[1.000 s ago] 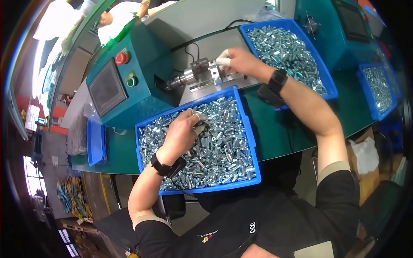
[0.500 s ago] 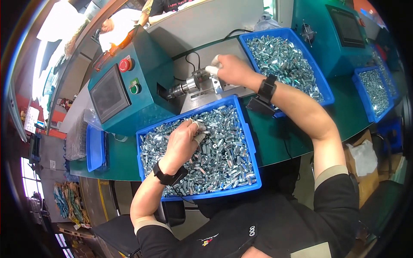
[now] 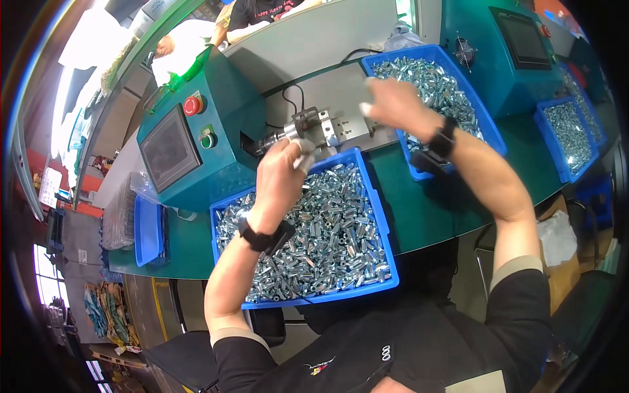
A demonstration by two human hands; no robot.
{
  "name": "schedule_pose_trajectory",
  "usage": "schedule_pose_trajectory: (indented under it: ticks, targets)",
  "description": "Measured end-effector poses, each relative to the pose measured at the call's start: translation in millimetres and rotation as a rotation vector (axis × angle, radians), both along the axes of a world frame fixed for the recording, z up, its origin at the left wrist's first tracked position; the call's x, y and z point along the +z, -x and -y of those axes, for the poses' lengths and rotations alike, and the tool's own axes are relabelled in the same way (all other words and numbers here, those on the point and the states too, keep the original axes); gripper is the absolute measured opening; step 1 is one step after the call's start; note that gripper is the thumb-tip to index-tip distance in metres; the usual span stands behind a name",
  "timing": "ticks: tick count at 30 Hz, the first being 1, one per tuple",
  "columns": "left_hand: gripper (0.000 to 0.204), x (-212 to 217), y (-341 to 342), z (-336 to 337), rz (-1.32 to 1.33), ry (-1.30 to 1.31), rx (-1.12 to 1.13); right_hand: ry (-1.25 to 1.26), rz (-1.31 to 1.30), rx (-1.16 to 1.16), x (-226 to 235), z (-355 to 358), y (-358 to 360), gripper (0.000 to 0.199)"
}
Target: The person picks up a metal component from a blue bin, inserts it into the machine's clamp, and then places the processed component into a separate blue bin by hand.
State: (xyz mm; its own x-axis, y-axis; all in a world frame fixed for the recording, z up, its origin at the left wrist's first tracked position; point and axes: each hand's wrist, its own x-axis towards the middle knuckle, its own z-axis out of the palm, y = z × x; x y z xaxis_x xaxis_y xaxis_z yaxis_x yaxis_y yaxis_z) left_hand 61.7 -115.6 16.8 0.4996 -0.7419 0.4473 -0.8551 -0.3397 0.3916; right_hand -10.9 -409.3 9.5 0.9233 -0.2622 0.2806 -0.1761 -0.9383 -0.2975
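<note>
My left hand (image 3: 282, 180) is raised from the near blue bin (image 3: 388, 242) of small silver metal parts (image 3: 327, 229). Its taped fingertips pinch one part right at the chuck of the metal fixture (image 3: 321, 124) on the teal machine (image 3: 223, 124). My right hand (image 3: 393, 105) hovers blurred over the near corner of the far blue bin (image 3: 488, 128), which holds the same kind of silver parts. Its fingers are curled, and whether they hold a part is unclear. Both wrists wear black bands.
The teal machine has a screen, a red button (image 3: 192, 105) and a green one. A second teal machine (image 3: 517, 46) stands at the back right with another filled blue bin (image 3: 570, 131) beside it. A small blue tray (image 3: 147, 229) lies at the left. Another person (image 3: 164, 46) is behind.
My left hand has lifted out of the near bin up to the fixture. My right hand has left the fixture and swung right over the far bin.
</note>
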Motion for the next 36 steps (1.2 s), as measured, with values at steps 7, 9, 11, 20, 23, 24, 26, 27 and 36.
schedule_pose_trajectory:
  ticks: [7, 9, 11, 20, 23, 24, 26, 27, 36]
  targets:
    - [0.013, 5, -38, 54, 0.251, -0.077, -0.022, 0.128, 0.161, -0.214, -38, 72, 89, 0.052]
    - [0.012, 0, -45, 60, 0.273, -0.115, -0.015, 0.015, 0.14, -0.233, -35, 71, 102, 0.053]
    - [0.013, -5, -50, 62, 0.268, -0.115, -0.018, -0.044, 0.139, -0.211, -32, 63, 106, 0.052]
    - [0.01, -1, -49, 64, 0.279, -0.136, -0.051, -0.324, 0.207, 0.146, -14, -3, 78, 0.043]
    - [0.007, -2, -50, 61, 0.307, -0.138, -0.058, -0.4, 0.194, 0.241, -12, -21, 58, 0.041]
    - [0.007, -2, -49, 60, 0.332, -0.133, -0.066, -0.441, 0.176, 0.267, -13, -27, 51, 0.041]
    - [0.007, -5, -48, 62, 0.354, -0.122, -0.076, -0.478, 0.154, 0.291, -16, -31, 42, 0.041]
    - [0.007, -5, -49, 63, 0.413, -0.135, -0.087, -0.49, 0.165, 0.28, -18, -32, 38, 0.041]
    - [0.02, -9, -45, 53, 0.493, -0.178, -0.103, -0.61, 0.127, 0.31, -29, -48, 10, 0.048]
